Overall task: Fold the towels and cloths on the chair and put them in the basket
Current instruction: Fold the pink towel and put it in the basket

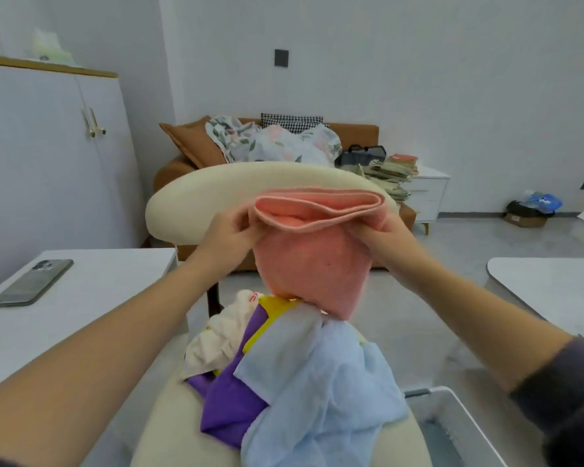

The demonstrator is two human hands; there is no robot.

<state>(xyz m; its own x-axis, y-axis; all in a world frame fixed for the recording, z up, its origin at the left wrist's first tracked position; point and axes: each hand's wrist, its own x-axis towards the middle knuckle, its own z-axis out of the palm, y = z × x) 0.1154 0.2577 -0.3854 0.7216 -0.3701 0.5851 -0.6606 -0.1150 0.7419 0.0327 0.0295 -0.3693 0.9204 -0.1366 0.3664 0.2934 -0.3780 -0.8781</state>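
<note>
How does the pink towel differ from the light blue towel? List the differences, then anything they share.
1. The pink towel is held up by the left hand and right hand; the light blue towel lies on the chair.
2. The pink towel is doubled over in layers; the light blue towel is crumpled and unfolded.
3. The light blue towel partly covers a purple cloth; the pink towel covers nothing.
Shared: both are plain-coloured, soft-looking cloth.

Soft even indoor light, faint shadows, slight blur, wide-angle edge distortion
</note>
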